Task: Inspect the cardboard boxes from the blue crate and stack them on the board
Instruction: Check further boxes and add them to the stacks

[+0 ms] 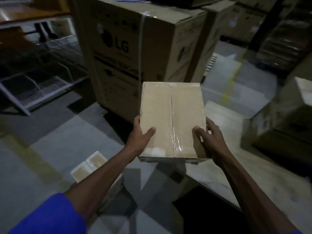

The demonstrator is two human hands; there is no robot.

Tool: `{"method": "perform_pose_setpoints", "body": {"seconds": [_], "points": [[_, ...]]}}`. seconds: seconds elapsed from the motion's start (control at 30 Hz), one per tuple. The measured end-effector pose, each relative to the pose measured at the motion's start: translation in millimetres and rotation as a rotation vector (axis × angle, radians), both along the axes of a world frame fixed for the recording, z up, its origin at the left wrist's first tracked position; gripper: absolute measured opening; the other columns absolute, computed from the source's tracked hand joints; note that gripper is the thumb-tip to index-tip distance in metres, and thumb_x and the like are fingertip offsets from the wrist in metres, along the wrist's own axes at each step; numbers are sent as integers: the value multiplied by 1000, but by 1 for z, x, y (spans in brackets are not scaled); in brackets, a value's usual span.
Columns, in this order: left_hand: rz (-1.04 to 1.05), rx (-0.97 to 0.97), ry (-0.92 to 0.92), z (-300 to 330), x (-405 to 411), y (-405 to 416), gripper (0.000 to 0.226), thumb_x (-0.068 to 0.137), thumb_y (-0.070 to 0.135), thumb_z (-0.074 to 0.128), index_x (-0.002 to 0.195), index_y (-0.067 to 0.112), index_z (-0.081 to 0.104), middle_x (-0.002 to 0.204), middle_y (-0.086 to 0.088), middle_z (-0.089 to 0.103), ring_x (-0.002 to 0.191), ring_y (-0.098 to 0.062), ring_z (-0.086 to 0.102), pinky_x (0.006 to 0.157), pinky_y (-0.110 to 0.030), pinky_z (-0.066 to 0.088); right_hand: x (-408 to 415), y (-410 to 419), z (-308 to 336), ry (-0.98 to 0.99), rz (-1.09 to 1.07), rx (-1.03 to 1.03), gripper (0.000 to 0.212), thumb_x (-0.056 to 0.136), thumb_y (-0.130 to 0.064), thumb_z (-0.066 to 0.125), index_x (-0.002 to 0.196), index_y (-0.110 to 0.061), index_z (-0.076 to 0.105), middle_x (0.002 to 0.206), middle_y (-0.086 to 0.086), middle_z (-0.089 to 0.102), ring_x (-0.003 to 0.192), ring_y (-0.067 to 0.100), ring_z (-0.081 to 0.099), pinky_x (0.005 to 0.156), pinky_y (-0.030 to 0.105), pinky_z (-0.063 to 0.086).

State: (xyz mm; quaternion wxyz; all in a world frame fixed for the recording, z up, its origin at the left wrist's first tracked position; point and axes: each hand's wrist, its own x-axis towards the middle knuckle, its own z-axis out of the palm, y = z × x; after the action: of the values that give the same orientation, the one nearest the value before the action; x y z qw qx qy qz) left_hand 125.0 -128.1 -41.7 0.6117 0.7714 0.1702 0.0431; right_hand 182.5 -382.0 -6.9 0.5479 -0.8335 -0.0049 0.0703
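Head view: a taped cardboard box point(172, 119) is held in the air above the pale board point(224, 176); left hand point(140, 132) and right hand point(209, 134) grip its near sides; best lowered level, flush with the board's corner.

Fingers of left hand point(141, 132) hidden behind side of tape-sealed brown cardboard box point(172, 119), only thumb showing; right hand point(210, 134) fingertips partly hidden likewise; small pale taped carton point(89, 165) on floor partly covered by left forearm; tall brown LG-printed carton point(135, 48) cut off at top edge, lower print blurred; right-side cartons motion-blurred.
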Motion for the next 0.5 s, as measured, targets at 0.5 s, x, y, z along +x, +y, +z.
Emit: {"method": "perform_pose_setpoints", "body": {"seconds": [0.5], "points": [[-354,279,191,-42,94,-252,77,69,52,64,142,32,48,134,0,60,127,-26,55,107,-49,49,-4,-267,-69,264,-326,38,74,67,-54,69,136,-33,51,139,7,55,123,27,58,103,51,54]]}}
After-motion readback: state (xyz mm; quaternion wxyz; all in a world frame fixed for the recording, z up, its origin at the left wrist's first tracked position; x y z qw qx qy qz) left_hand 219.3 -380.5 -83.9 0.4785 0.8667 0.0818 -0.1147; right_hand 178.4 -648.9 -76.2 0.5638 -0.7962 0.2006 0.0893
